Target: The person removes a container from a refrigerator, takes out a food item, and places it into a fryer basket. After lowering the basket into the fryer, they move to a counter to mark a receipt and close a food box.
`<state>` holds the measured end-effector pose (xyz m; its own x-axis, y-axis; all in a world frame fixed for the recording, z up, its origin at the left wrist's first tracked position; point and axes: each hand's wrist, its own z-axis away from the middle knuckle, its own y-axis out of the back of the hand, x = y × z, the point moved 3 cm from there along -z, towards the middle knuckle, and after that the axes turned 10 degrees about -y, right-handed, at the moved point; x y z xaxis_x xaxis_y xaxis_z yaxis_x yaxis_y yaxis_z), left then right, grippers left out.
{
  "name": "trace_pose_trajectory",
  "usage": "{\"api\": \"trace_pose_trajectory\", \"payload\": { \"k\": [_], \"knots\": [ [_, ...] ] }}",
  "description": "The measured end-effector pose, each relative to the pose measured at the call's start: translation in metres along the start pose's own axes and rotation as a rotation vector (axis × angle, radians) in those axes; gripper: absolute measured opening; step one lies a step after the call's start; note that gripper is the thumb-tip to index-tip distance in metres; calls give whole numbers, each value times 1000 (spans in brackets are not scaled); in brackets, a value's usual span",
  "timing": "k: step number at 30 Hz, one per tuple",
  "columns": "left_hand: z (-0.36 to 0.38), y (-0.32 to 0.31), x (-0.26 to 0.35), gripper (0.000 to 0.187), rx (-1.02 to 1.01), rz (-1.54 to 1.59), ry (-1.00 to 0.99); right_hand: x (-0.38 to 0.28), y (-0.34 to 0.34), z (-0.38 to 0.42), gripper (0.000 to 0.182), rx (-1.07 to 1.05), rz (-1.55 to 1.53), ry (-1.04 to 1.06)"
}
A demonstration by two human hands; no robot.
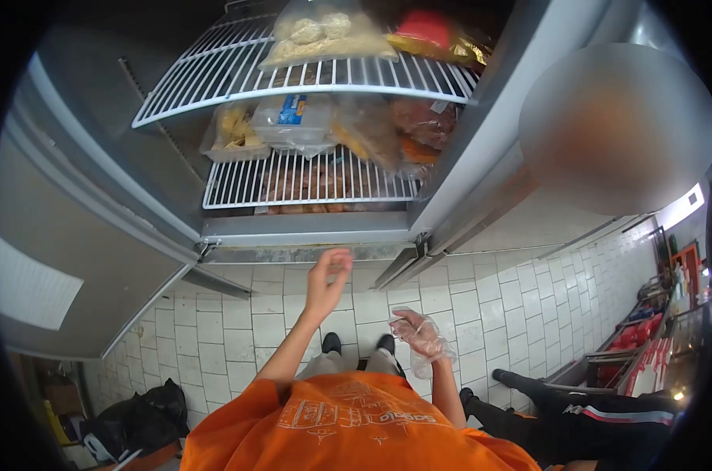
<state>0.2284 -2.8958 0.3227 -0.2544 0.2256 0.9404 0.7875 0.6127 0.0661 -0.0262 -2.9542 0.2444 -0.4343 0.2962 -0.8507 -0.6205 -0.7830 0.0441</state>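
Observation:
My left hand (327,284) is bare and raised in front of the open refrigerator, just short of its lower sill (293,253). Its fingers are bent loosely and apart, with nothing in them. A clear plastic glove covers my right hand (419,334), held out over the floor to the right. Its fingers are stretched out and I see no object in them. Inside, the upper wire shelf (214,81) bears a clear bag of pale food (324,35) and a red and yellow package (430,31). Below, a lidded plastic container (294,125) sits among other bags.
The refrigerator door (97,259) stands open at left, with a paper sheet (34,282) on it. Black bags (140,420) lie on the tiled floor (222,337) at lower left. Another person's dark-trousered leg (560,408) is close on my right. A rack with red items (638,334) stands beyond.

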Motion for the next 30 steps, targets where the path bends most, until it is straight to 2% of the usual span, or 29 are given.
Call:
{"api": "trace_pose_trajectory", "payload": {
  "k": [2,4,6,7,8,9,11,12,14,18,24,26,30],
  "knots": [
    [-35,-29,25,27,-92,1,-123,-14,9,-9,38,5,128,-99],
    [-56,-67,47,30,-246,50,-190,-11,27,-23,38,39,203,-96],
    [-63,-108,67,44,-384,84,-308,-26,44,-36,42,156,500,8],
    [-67,-127,77,52,-379,29,-344,-32,52,-39,42,152,566,-89],
    [-69,-145,84,61,-373,-29,-378,-28,60,-46,42,173,633,-34],
    [-72,-164,83,61,-362,-34,-382,-23,66,-52,42,187,694,31],
    [-75,-193,73,73,-177,-156,-511,-8,77,-64,41,195,768,157],
    [-78,-204,64,73,-180,-160,-521,5,76,-70,41,195,796,228],
    [-83,-219,52,74,-16,-233,-612,30,74,-83,41,190,825,350],
    [-91,-217,46,77,-31,-166,-580,58,56,-101,41,187,839,549],
    [-91,-219,46,76,-58,-75,-570,59,17,-92,39,259,793,258],
    [-93,-224,43,60,9,-119,-576,52,5,-92,39,285,754,182],
    [-81,-226,46,52,-47,-72,-553,29,-9,-93,38,305,666,66]
  ]
}}
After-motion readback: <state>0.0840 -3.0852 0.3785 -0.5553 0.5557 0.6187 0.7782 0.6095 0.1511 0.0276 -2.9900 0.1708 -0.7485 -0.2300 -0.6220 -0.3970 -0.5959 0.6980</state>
